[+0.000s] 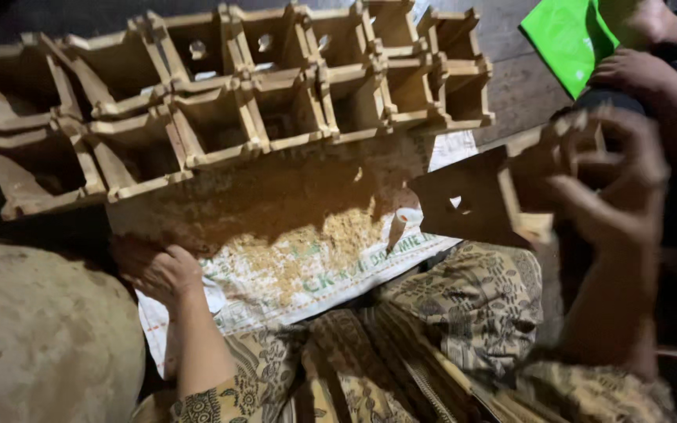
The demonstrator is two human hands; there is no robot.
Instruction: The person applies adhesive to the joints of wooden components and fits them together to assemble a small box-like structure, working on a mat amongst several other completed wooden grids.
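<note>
My right hand (613,184) holds a small wooden box (503,192) up at the right, fingers curled around its open end; the flat side with a hole faces me. My left hand (158,270) rests low at the left, fingers bent on the edge of a white woven sack (307,274) spread over the ground and my lap. Pale sawdust (307,243) lies in a patch on the sack. Two rows of several matching wooden boxes (229,102) stand side by side beyond the sack, open sides toward me.
A large rounded stone-like mass (41,329) fills the lower left. A green bag (566,35) and another person's hands (636,47) sit at the top right. My patterned clothing (448,345) covers the lower middle. Dark wooden floor lies behind the boxes.
</note>
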